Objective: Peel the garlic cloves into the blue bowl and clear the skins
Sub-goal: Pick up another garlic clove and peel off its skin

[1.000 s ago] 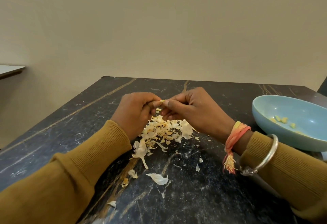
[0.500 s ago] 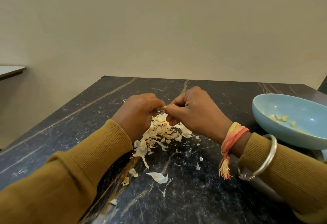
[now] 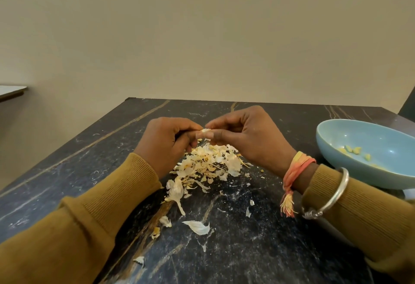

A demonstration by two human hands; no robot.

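Over the middle of the dark marble table (image 3: 67,171), my left hand (image 3: 165,143) and my right hand (image 3: 244,136) meet fingertip to fingertip. Both pinch a small garlic clove (image 3: 205,130) with pale skin on it; most of the clove is hidden by the fingers. Directly under the hands lies a heap of papery garlic skins (image 3: 208,163). The blue bowl (image 3: 336,144) stands at the right edge with several peeled cloves (image 3: 353,150) inside.
Loose skin flakes (image 3: 197,227) are scattered on the table toward me. The table's far edge meets a beige wall. A second tabletop corner (image 3: 11,91) shows at the far left. A dark object (image 3: 407,106) sits behind the bowl.
The hands stay together over the heap, and the fingers have shifted slightly around the clove. A bit of white skin now shows between the fingertips.
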